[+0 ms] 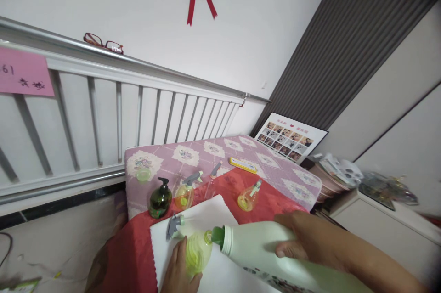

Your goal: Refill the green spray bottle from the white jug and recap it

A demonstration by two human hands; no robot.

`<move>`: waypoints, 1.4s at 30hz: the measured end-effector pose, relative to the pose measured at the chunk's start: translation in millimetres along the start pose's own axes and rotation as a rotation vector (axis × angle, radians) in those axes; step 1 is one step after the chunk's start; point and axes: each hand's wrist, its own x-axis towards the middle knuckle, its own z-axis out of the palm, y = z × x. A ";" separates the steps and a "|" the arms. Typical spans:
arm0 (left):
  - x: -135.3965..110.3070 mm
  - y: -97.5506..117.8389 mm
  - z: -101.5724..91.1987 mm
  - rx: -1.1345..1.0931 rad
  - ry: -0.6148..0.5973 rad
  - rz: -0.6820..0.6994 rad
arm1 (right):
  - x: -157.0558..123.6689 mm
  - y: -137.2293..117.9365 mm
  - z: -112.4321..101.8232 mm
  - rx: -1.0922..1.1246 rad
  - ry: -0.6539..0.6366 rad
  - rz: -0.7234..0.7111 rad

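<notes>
My right hand grips a large white jug tipped on its side, its green spout touching the mouth of a small yellow-green bottle. My left hand is wrapped round that small bottle and holds it on a white cloth. A grey spray head lies on the cloth beside the bottle. Behind stand a dark green pump bottle, a yellow spray bottle and another yellow spray bottle.
The table carries a red cloth over a pink patterned cover. A yellow flat box and a small green lid lie further back. A white radiator lines the wall; a photo board leans at right.
</notes>
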 end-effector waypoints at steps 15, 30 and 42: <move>-0.8 0.9 -0.1 -0.052 0.027 0.006 | -1.9 -3.0 -1.8 0.025 -0.007 -0.022; 1.2 -6.1 6.5 -0.124 0.046 0.029 | -3.7 -8.4 -4.7 0.035 -0.006 0.004; 1.6 -8.2 8.8 -0.168 0.059 0.020 | 0.0 0.5 0.4 0.003 -0.015 -0.003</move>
